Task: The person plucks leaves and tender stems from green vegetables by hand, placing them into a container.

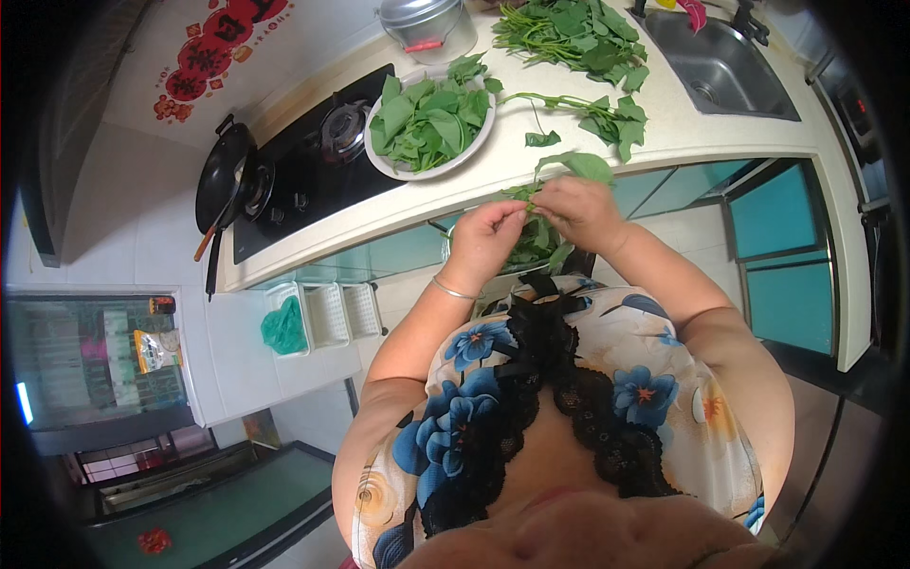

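Observation:
My left hand [489,233], with a metal bangle at its wrist, pinches a green leafy stem between thumb and fingertips. Close beside it, my right hand [581,212] grips the same sprig, whose broad leaf [584,166] stands out above the knuckles. The fingertips of both hands nearly meet. Below them, more green leaves [534,245] lie in a container largely hidden by my hands and clothing. On the counter, a pale round basin [486,142] is heaped with picked leaves [434,121]. Loose leafy stems [604,117] and a single small leaf [542,139] lie to its right.
A large bunch of leafy stems [576,39] lies at the back, between a lidded metal pot [430,32] and a steel sink [718,71]. The basin overlaps a black gas hob [298,178] bearing a wok [222,178]. A white rack [328,316] stands at lower left.

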Demonstrator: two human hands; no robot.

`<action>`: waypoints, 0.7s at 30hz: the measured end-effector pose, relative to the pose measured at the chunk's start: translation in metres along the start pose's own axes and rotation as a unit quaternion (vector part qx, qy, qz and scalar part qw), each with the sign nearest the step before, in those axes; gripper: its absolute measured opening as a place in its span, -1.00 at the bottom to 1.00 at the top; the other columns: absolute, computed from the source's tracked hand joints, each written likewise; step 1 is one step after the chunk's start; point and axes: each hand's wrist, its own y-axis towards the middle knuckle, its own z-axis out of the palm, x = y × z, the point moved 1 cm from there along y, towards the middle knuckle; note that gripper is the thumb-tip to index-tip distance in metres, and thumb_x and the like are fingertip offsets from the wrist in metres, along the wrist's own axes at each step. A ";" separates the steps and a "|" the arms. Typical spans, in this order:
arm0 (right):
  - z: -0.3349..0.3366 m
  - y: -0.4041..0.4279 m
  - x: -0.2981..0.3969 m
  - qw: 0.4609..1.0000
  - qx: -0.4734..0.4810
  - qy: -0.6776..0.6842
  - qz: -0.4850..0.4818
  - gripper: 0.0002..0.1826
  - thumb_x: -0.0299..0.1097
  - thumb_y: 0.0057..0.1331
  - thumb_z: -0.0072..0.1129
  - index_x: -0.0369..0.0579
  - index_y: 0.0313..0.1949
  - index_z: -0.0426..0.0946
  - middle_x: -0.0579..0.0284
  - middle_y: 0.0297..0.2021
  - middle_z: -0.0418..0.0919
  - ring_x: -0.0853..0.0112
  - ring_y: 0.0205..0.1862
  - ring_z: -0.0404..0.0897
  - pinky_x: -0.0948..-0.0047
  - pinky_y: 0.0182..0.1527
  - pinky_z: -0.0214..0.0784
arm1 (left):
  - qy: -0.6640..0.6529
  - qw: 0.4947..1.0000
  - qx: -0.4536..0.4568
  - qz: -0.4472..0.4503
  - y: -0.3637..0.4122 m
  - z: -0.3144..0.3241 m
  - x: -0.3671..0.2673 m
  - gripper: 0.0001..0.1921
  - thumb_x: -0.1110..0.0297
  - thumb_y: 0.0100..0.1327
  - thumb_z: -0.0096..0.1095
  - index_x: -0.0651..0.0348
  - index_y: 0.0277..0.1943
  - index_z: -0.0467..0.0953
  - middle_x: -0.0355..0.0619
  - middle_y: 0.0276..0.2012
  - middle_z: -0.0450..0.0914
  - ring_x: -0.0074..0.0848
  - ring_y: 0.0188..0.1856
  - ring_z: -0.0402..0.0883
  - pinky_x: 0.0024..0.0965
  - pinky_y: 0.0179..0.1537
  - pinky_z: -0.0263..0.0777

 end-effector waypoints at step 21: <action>-0.001 0.004 -0.020 0.970 0.199 -0.103 -0.095 -0.85 -0.41 -0.08 0.07 0.10 -0.44 0.51 0.28 -0.55 0.39 0.30 -0.48 0.49 0.33 -0.47 0.33 | 0.270 0.952 0.008 0.146 0.013 0.005 -0.010 -0.93 0.50 0.06 0.06 0.25 -0.40 0.50 -0.02 -0.53 0.54 -0.30 -0.48 0.52 -0.39 -0.42 0.39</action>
